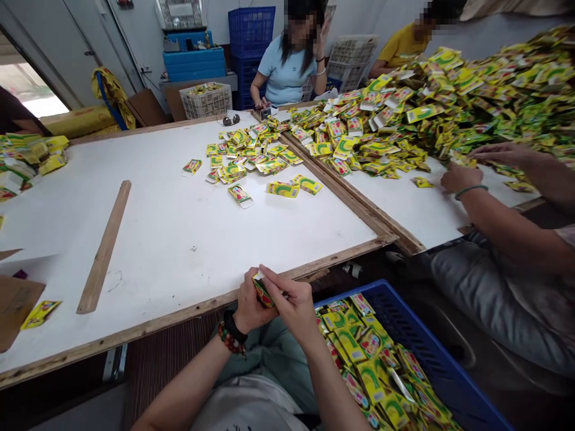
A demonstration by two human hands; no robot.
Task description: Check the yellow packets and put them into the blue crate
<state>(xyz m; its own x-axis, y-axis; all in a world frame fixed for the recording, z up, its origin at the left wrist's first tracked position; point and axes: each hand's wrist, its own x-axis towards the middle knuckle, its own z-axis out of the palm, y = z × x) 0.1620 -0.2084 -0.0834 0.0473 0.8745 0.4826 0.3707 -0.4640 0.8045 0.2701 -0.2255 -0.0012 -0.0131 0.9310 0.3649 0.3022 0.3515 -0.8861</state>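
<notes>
My left hand (250, 304) is wrapped round a small yellow, green and red carton (262, 290), just off the near edge of the white table (179, 227). A white flap shows at the carton's top. My right hand (291, 299) is closed at the same carton, thumb and fingers pressed against its upper right side. The fingers cover much of it. Beside my right forearm stands a blue crate (381, 286) filled with similar cartons (359, 347). More cartons (256, 149) lie loosely heaped on the table ahead, a few of them (282, 189) nearer to me with flaps showing.
Wooden strips (345, 191) border the table, and a loose batten (105, 245) lies at left. A cardboard box (18, 305) sits at the left edge. A large carton pile (471, 102) covers the right table, where a co-worker's hands (462, 176) handle a packet. Another person (287, 66) sits opposite.
</notes>
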